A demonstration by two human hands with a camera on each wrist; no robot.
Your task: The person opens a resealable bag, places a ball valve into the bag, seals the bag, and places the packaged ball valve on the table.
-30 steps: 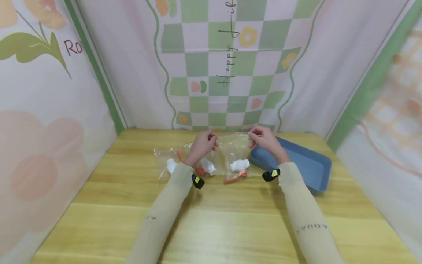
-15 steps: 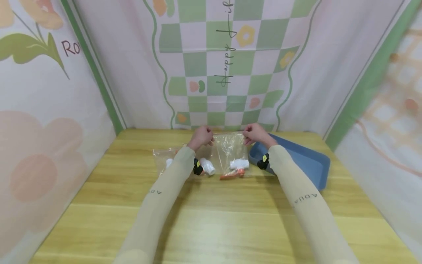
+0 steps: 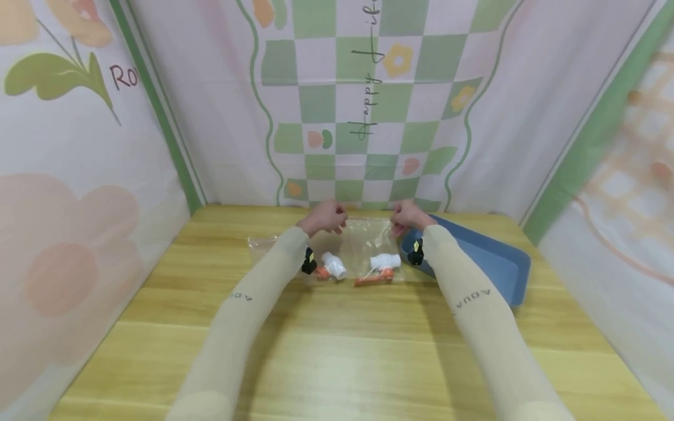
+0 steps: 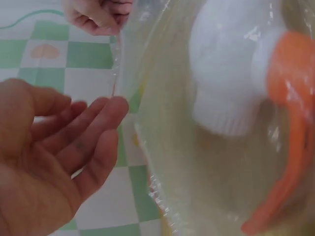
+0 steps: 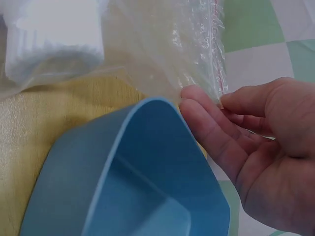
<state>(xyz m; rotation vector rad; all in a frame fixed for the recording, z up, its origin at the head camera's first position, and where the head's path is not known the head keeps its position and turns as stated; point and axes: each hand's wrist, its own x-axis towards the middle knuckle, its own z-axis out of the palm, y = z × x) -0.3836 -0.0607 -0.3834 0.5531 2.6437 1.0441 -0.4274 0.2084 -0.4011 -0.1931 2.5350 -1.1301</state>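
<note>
A clear zip bag (image 3: 367,241) lies in the middle of the far table. Inside it is a white plastic valve (image 3: 385,261) with an orange lever (image 3: 371,280). My right hand (image 3: 411,215) pinches the bag's far right corner between thumb and fingers, as the right wrist view shows. At the far left corner is my left hand (image 3: 323,217). In the left wrist view its fingers (image 4: 118,105) are loosely bent, tips touching or very close to the zip edge, thumb apart. A second bagged valve (image 3: 334,266) lies left of this bag, near my left wrist.
A blue tray (image 3: 492,260) stands at the right, its near corner close beside my right hand. Another clear bag (image 3: 259,247) is mostly hidden under my left forearm. A patterned cloth (image 3: 316,166) hangs behind the table's far edge.
Both hands have moved slightly left and then stayed at the bag's far corners. My forearms reach farther over the table, and my left sleeve now covers most of the leftmost bag.
</note>
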